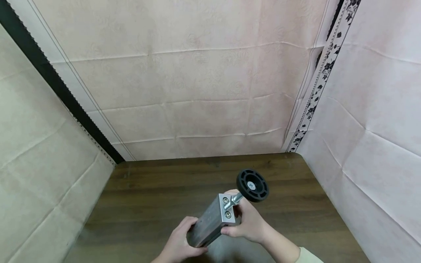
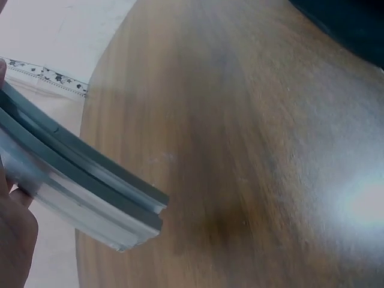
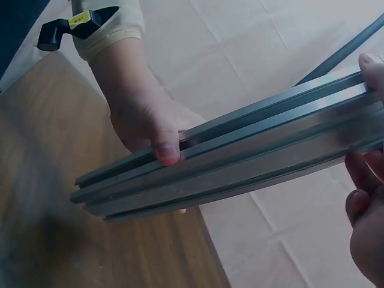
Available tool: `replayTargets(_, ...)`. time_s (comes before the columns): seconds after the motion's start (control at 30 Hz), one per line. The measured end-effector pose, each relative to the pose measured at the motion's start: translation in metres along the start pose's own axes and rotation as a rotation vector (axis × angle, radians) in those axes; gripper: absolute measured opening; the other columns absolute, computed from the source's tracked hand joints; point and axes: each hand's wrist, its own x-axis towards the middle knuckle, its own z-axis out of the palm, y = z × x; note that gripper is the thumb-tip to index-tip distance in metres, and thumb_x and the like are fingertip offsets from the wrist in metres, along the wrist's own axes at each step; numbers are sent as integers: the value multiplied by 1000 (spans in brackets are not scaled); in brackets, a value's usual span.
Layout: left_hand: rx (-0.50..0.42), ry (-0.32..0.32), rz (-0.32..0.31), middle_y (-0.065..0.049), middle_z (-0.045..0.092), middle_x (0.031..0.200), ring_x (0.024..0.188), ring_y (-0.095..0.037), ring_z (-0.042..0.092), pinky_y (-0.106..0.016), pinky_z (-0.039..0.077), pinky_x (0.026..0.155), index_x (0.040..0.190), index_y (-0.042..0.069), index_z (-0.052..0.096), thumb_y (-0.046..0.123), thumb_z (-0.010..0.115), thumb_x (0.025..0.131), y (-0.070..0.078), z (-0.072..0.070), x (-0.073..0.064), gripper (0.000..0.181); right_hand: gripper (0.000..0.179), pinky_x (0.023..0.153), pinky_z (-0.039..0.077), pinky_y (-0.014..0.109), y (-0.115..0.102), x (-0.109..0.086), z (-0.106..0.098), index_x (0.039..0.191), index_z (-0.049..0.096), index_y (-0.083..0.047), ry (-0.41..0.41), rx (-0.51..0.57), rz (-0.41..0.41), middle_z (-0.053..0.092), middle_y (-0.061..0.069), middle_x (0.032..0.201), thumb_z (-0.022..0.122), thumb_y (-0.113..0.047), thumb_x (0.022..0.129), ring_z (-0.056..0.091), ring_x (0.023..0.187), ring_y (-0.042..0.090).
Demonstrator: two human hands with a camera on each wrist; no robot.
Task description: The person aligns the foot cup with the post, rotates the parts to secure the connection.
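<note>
Bar [image 1: 209, 223] is clamped in both hands, held up over the tabletop [image 1: 148, 197]. Left hand [image 1: 181, 239] is wrapped around it near the bare end, thumb on one side, and right hand [image 1: 248, 221] grips it up by the plate [image 1: 227, 210]. Neither one is spread wide, they're just open as far as the bar's width.

Most of the fingers go behind the metal in the head view, so I can't tell exactly how they sit. Left wrist view is kinda rough: the hand there gets chopped by the left edge, and the bar runs out of frame the same way. Right wrist view cuts it off on the right, so the plate and disc [image 1: 252, 185] don't show in either.

As for direction, the long axis runs lower left to upper right in the head view, with the plate end upper right. A bolt [image 1: 233, 201] sticks out of that plate, carrying the black disc past the end of the bar.
</note>
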Motion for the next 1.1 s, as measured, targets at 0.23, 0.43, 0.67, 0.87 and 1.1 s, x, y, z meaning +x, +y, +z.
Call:
replayTargets(0.23,-13,-61,-11,13,47,109,89,-3,49,-23,45,74,113,21,54,38,86,58,2,1,1,66,60,68,49,30,4,-7,4,117,50,0,106,65,-14,55,8,106,78,2,64,57,88,13)
replayTargets(0.43,-34,-43,8,11,46,111,92,-5,48,-24,44,75,116,19,53,32,86,57,8,3,4,69,59,65,49,29,5,-12,3,117,52,-1,193,88,48,60,0,101,77,2,63,59,84,12)
replayTargets(0.67,-65,0,26,9,47,112,95,-7,48,-26,44,77,123,20,53,32,87,56,19,2,12,77,57,68,50,28,7,-17,3,117,51,3,240,115,56,63,-2,101,80,-14,71,60,85,11)
replayTargets(0.87,-76,26,55,8,50,109,93,-8,49,-26,43,76,116,20,56,32,87,56,23,-6,19,68,62,72,51,30,10,-19,4,121,48,6,240,183,84,63,3,106,78,-24,76,61,90,16)
replayTargets(1.1,-37,56,57,8,52,108,94,-8,49,-25,42,77,114,20,58,30,88,54,21,-18,20,67,66,77,51,31,11,-17,3,126,47,5,198,235,137,59,6,112,77,-27,77,59,96,18)
